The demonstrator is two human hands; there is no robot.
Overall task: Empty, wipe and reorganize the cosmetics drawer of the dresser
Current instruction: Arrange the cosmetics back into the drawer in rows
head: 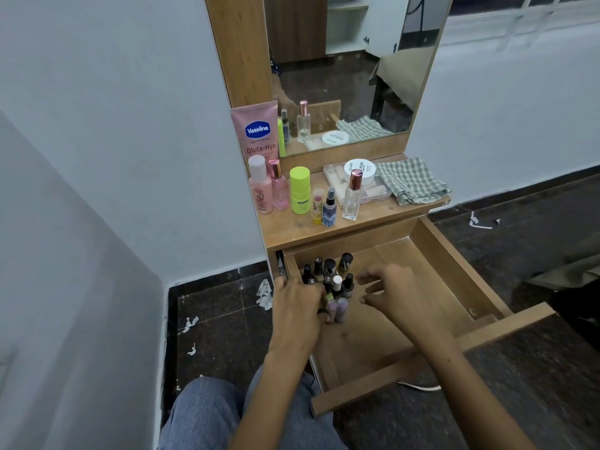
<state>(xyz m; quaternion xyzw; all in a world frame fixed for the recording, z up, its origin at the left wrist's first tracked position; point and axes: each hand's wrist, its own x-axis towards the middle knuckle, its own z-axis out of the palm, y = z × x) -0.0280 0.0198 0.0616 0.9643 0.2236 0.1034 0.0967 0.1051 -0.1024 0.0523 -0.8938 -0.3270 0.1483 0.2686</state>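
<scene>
The wooden drawer (pixel 415 280) of the dresser is pulled out. Several small nail polish bottles (pixel 337 271) stand clustered in its far left corner, most with dark caps. Two pale pink ones (pixel 337 311) are at the near end of the cluster. My left hand (pixel 298 306) cups the left side of the cluster, its fingers curled round the near bottles. My right hand (pixel 393 293) hovers just right of the cluster with loosely curled fingers, holding nothing. The rest of the drawer floor is bare wood.
On the dresser top (pixel 292 235) stand a pink Vaseline tube (pixel 258 131), pink bottles (pixel 269 186), a green bottle (pixel 299 190), a clear perfume bottle (pixel 353 196), a white jar (pixel 360 170) on a clear box, and a checked cloth (pixel 410 180). Paper scraps (pixel 264 293) litter the dark floor.
</scene>
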